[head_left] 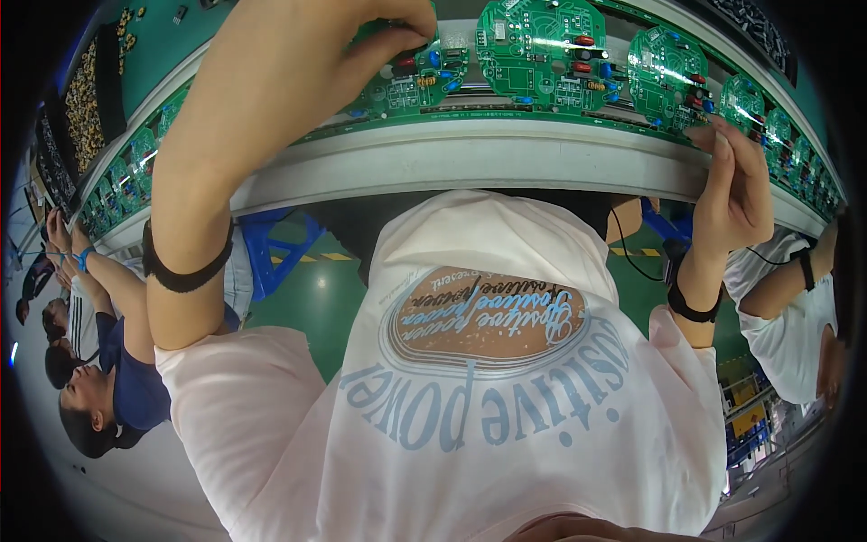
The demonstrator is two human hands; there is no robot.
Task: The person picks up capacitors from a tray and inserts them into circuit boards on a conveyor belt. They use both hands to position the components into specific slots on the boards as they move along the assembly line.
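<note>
My left hand [366,41] reaches over the line of green circuit boards, cut off in part by the upper edge of the view. Its fingers are pinched together at the red and blue components of one circuit board [402,95]; what they hold is hidden. Farther right, my right hand [742,185] has thumb and fingertips closed at the lower edge of another circuit board [664,77]. Anything between those fingertips is too small to make out. Between the hands lies a circuit board [542,54] with red, blue and striped components.
A pale metal rail [488,158] runs along the near side of the boards. More circuit boards [745,99] continue right. Bins of small parts [83,99] stand at the far left. Co-workers sit at both sides, one in a dark blue shirt [140,379]. A blue stool [280,253] stands below.
</note>
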